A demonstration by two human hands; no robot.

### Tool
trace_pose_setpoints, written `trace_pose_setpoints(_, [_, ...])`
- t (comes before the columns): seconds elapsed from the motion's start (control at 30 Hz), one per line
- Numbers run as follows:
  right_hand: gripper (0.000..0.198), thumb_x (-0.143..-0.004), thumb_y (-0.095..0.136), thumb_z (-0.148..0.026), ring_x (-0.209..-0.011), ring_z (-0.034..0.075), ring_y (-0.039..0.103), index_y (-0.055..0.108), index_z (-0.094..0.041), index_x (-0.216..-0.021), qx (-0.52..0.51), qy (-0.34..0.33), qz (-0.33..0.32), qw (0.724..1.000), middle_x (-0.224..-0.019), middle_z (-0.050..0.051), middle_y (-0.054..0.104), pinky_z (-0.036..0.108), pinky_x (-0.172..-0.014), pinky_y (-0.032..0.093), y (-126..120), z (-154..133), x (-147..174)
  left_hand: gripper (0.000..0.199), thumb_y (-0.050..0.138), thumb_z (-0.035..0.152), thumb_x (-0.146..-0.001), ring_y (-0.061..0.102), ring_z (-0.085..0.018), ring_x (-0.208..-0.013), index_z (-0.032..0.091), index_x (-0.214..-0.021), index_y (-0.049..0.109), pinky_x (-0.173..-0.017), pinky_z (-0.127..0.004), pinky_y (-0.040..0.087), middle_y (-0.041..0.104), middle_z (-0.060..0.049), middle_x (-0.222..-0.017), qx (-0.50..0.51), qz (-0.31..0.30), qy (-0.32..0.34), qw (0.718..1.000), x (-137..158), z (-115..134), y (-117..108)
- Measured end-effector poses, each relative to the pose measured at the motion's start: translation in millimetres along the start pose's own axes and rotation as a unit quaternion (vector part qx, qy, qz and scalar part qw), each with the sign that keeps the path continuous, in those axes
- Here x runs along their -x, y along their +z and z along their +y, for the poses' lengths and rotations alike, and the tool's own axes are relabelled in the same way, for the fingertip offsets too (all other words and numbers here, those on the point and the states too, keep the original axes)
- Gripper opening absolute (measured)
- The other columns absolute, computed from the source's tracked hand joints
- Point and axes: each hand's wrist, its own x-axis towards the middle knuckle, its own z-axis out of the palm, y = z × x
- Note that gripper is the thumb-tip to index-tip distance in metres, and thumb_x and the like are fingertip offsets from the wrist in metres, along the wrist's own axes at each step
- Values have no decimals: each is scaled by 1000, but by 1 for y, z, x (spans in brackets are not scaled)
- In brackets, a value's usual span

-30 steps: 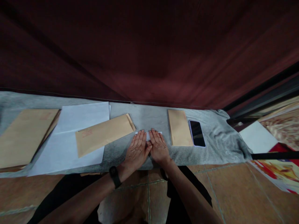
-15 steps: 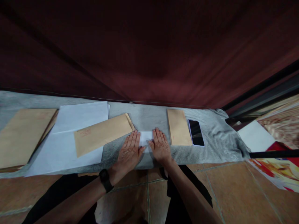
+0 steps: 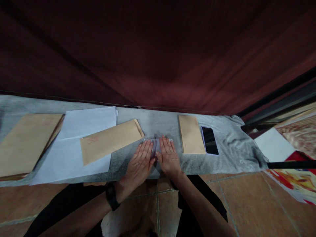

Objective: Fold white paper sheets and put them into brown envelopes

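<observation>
A small folded sheet of white paper (image 3: 154,144) lies on the grey cloth (image 3: 158,123), mostly covered by my hands. My left hand (image 3: 140,161) rests flat on its left part, fingers stretched forward. On its right part lies my right hand (image 3: 168,158), also flat with the fingers straight. The thumbs nearly meet over the paper's middle. Just left of my left hand is a brown envelope (image 3: 112,140) with red print, lying slanted on large white sheets (image 3: 74,161). Right of my right hand lies another stack of brown envelopes (image 3: 191,135).
A phone (image 3: 210,141) with a pale purple edge lies beside the right envelopes. Large brown envelopes (image 3: 27,141) are stacked at the far left. Dark red fabric (image 3: 158,65) hangs behind the cloth-covered surface. A black bar (image 3: 291,164) and printed papers (image 3: 296,181) are at the right.
Both hands have slid closer together over the paper, covering more of its middle. The whole view has shifted slightly.
</observation>
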Motion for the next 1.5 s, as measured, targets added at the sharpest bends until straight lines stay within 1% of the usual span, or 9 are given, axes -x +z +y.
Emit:
trace_pose_setpoints(0.17, [58, -109, 35, -36, -157, 24, 31, 38, -7, -159, -38, -36, -31, 998, -167, 15, 37, 46, -129, 28, 5, -9, 3, 63, 36, 16, -98, 31, -28, -156, -3, -158, 33, -128, -47, 31, 39, -24, -163, -4, -21, 42, 999, 6, 13, 7])
trace_pose_setpoints(0.43, [58, -108, 41, -37, -155, 26, 34, 39, -9, -159, 15, -2, -19, 1000, -165, 16, 39, 46, -127, 30, 6, 9, 3, 65, 43, 37, -103, 32, -32, -156, 2, -158, 36, -127, -49, 32, 38, -23, -164, -8, -22, 17, 1000, 7, 8, 3])
trace_pose_setpoints(0.6, [59, -108, 43, -37, -155, 27, 35, 38, -10, -160, 35, 5, -9, 999, -165, 17, 40, 48, -126, 30, 8, 15, 3, 75, 46, 47, -103, 30, -34, -156, 2, -160, 29, -127, -49, 31, 33, -25, -166, -6, 4, -3, 1000, 15, 2, 4])
trace_pose_setpoints(0.93, [59, -108, 42, -38, -154, 29, 35, 37, -10, -160, 56, 23, -3, 998, -166, 17, 39, 50, -126, 28, 8, 22, 1, 89, 43, 60, -101, 32, -36, -155, 3, -165, 18, -126, -53, 31, 32, -25, -166, -13, -3, -14, 1000, 23, -7, 1])
trace_pose_setpoints(1.07, [59, -109, 40, -38, -155, 29, 34, 35, -11, -161, 50, 23, 1, 998, -165, 17, 39, 51, -126, 28, 8, 23, 1, 92, 46, 62, -99, 33, -38, -155, 1, -163, 22, -126, -55, 29, 36, -27, -164, -10, -6, -9, 1000, 24, -6, -5])
trace_pose_setpoints(1.17, [59, -108, 41, -39, -155, 29, 34, 35, -12, -161, 45, 26, -5, 999, -165, 16, 39, 51, -126, 28, 6, 23, 0, 82, 49, 56, -99, 28, -37, -157, 5, -162, 30, -128, -56, 23, 35, -23, -166, -7, -6, 6, 1000, 11, -8, -17])
trace_pose_setpoints(1.27, [58, -109, 40, -39, -155, 30, 34, 39, -11, -159, 45, 28, -17, 998, -165, 17, 40, 51, -126, 27, 4, 23, -4, 75, 52, 50, -100, 19, -37, -160, 15, -163, 32, -128, -61, 13, 26, -19, -171, -19, -10, -26, 999, -16, -27, -33])
trace_pose_setpoints(1.37, [57, -109, 39, -39, -153, 31, 36, 42, -9, -157, 48, 34, -27, 998, -164, 17, 41, 52, -126, 26, 2, 22, -7, 97, 64, 62, -89, 10, -41, -161, 17, -165, 24, -126, -65, 9, 13, -21, -174, -25, -46, -128, 990, -46, -66, -48])
trace_pose_setpoints(1.5, [55, -109, 40, -38, -151, 32, 39, 45, -10, -156, 50, 41, -30, 997, -163, 17, 43, 53, -125, 27, 1, 20, -11, 122, 74, 72, -73, 8, -45, -160, 22, -167, 15, -123, -70, 9, 13, -22, -173, -8, -182, -231, 956, -64, -122, -58])
